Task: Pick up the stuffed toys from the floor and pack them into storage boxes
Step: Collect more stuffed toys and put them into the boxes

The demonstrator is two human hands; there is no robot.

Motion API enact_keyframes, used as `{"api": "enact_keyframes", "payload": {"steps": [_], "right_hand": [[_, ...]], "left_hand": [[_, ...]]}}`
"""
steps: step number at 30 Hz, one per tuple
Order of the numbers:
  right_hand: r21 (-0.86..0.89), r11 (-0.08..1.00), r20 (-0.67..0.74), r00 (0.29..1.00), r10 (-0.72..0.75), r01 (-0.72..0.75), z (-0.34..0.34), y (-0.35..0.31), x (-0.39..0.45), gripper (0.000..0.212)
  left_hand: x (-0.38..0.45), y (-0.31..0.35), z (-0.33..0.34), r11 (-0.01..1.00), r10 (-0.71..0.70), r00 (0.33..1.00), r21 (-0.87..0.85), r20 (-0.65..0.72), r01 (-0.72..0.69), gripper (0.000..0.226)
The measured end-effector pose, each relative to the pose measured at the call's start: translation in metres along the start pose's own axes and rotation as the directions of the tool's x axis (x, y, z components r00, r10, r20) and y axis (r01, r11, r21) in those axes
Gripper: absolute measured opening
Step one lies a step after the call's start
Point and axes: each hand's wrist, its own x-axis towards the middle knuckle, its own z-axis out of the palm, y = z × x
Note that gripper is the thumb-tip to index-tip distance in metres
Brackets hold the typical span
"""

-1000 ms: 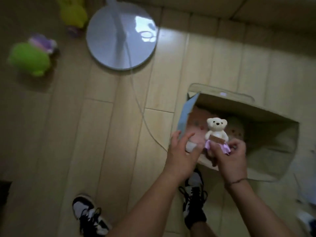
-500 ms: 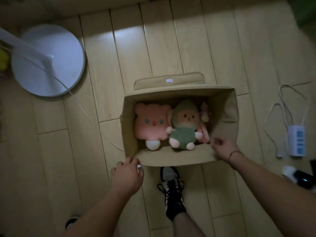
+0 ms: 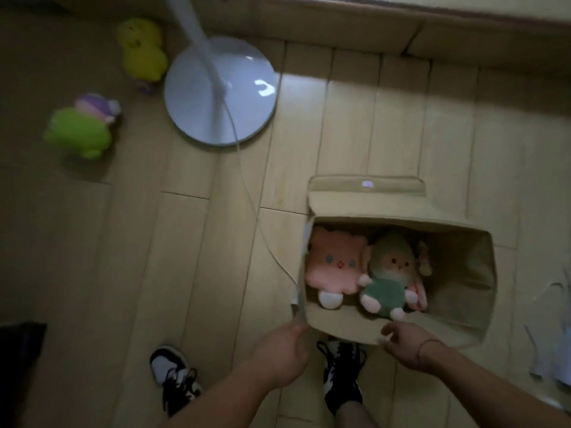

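Holding storage box (image 3: 457,307): left hand (image 3: 279,355) gripped near corner, right hand (image 3: 404,345) relaxed on rim. Next probably: fetch green toy (image 3: 78,132) from floor.

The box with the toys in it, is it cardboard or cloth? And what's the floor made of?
The storage box looks like tan cloth over something stiff: its walls sag and crease, and a soft flap folds back behind it. The floor looks like pale wood planks with a smooth, slightly shiny finish, shown by seams and reflected light; it could be laminate.
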Motion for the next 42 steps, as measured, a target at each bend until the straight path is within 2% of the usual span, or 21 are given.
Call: {"api": "enact_keyframes", "payload": {"steps": [5, 8, 12, 15, 20, 24, 30, 33, 39, 40, 42], "right_hand": [[-0.138, 0.984, -0.031, 0.992, -0.12, 0.114, -0.036, -0.137, -0.029, 0.041], [-0.116, 0.984, -0.101, 0.984, -0.148, 0.136, -0.052, -0.243, -0.051, 0.036], [0.055, 0.975, -0.145, 0.968, -0.205, 0.214, -0.041, -0.393, -0.092, 0.031], [0.139, 0.932, -0.175, 0.935, -0.309, 0.334, -0.015, -0.498, -0.12, 0.031], [0.162, 0.859, -0.129, 0.873, -0.47, 0.486, 0.016, -0.636, -0.151, 0.044], [0.053, 0.867, -0.095, 0.866, -0.49, 0.496, -0.002, -0.683, -0.144, 0.058], [0.076, 0.932, -0.052, 0.935, -0.35, 0.353, -0.08, -0.719, -0.079, 0.041], [0.099, 0.958, -0.037, 0.963, -0.267, 0.269, -0.122, -0.747, -0.027, 0.043], [0.247, 0.945, -0.187, 0.968, -0.17, 0.213, -0.191, -0.822, 0.08, 0.063], [0.21, 0.954, -0.216, 0.962, -0.167, 0.212, -0.201, -0.836, 0.094, 0.069], [-0.025, 0.979, -0.279, 0.939, -0.202, 0.203, -0.217, -0.861, 0.127, 0.084]], "left_hand": [[-0.062, -0.072, -0.067, 0.91, -0.201, 0.967, -0.395, -0.154, 0.126, 0.054], [-0.118, -0.143, -0.109, 0.815, -0.278, 0.935, -0.568, -0.219, 0.11, 0.055], [-0.212, -0.246, -0.154, 0.704, -0.418, 0.86, -0.703, -0.292, 0.104, 0.054], [-0.279, -0.311, -0.178, 0.652, -0.495, 0.808, -0.752, -0.318, 0.103, 0.054], [-0.323, -0.378, -0.209, 0.521, -0.55, 0.742, -0.852, -0.384, -0.055, 0.073], [-0.311, -0.396, -0.242, 0.396, -0.559, 0.742, -0.905, -0.37, -0.153, 0.083], [-0.243, -0.418, -0.327, 0.33, -0.536, 0.801, -0.939, -0.269, -0.094, 0.073], [-0.197, -0.437, -0.383, 0.266, -0.553, 0.802, -0.96, -0.226, -0.087, 0.075], [-0.107, -0.486, -0.482, 0.361, -0.527, 0.793, -0.925, -0.305, -0.116, 0.084], [-0.097, -0.492, -0.495, 0.371, -0.522, 0.794, -0.921, -0.311, -0.116, 0.083], [-0.079, -0.508, -0.514, 0.378, -0.521, 0.793, -0.918, -0.316, -0.117, 0.081]]}}
